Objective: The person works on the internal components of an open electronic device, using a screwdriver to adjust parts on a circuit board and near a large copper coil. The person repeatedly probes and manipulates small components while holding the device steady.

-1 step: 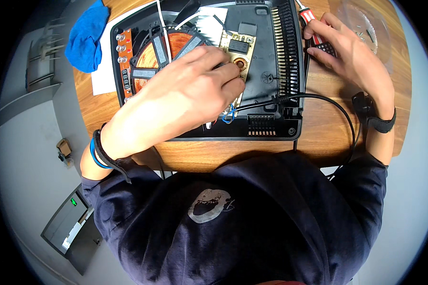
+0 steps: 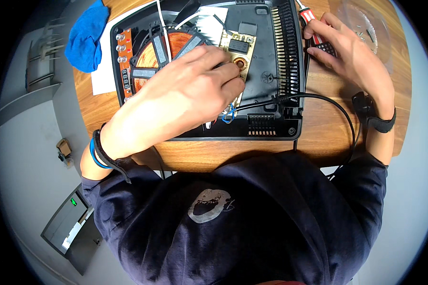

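Left hand [image 2: 195, 88] over open black casing [image 2: 266, 102], fingers bent down at the circuit board [image 2: 247, 40]; fingertips out of sight, so cannot tell whether they pinch anything. Board sits in the casing, right of the copper coil [image 2: 145, 54]; its lower middle is covered by the hand, as is much of the coil. Right hand [image 2: 330, 42], well apart from the left, grips a tool with a red-and-white handle [image 2: 307, 16] beside the casing; handle partly covered, far end cut off by top edge. Clear dish [image 2: 385, 33] beyond on the tabletop [image 2: 390, 114]; small bits inside hard to identify.
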### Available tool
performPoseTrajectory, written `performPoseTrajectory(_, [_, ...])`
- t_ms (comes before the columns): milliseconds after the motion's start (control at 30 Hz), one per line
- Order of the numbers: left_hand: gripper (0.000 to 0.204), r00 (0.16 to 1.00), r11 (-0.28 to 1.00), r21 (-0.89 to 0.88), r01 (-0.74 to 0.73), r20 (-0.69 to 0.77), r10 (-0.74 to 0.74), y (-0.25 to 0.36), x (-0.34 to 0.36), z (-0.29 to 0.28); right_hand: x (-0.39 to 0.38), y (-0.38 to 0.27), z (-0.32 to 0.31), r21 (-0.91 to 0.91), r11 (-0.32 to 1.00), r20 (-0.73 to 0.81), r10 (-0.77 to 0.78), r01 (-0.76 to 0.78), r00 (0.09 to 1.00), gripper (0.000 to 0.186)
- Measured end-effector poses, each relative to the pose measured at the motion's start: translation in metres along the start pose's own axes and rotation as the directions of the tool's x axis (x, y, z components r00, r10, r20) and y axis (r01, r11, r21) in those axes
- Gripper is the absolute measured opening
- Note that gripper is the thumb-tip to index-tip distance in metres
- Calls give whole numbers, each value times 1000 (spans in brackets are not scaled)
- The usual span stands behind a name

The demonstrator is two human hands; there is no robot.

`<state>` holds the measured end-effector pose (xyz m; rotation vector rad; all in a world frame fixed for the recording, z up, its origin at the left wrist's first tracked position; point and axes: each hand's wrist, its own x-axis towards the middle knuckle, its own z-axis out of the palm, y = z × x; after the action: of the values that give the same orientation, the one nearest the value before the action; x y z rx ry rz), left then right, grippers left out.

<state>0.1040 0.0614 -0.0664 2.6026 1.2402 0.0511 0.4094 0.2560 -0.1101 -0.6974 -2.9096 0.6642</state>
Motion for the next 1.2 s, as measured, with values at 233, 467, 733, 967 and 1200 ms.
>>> performPoseTrajectory(233, [52, 1000, 1000, -13, -10, 4, 10, -3, 1, 1, -3, 0, -1, -37, 999, -6, -2, 2, 1000, 29])
performPoseTrajectory(467, [49, 999, 999, 29, 13, 36, -14, 4, -1, -2, -2, 3, 1, -38, 999, -3, -13, 13, 1000, 29])
performPoseTrajectory(733, [45, 999, 998, 60, 1, 53, -4, 4, 2, -5, -6, 4, 1, -35, 999, -7, -11, 11, 1000, 29])
performPoseTrajectory(967, [48, 999, 999, 43, 3, 48, -5, 4, 1, 1, -2, 9, 3, -6, 998, -11, -63, 63, 998, 29])
performPoseTrajectory(1200, [46, 998, 998, 54, 13, 59, -16, 5, 0, -1, -3, 2, -1, -20, 1000, 32, 11, -10, 999, 27])
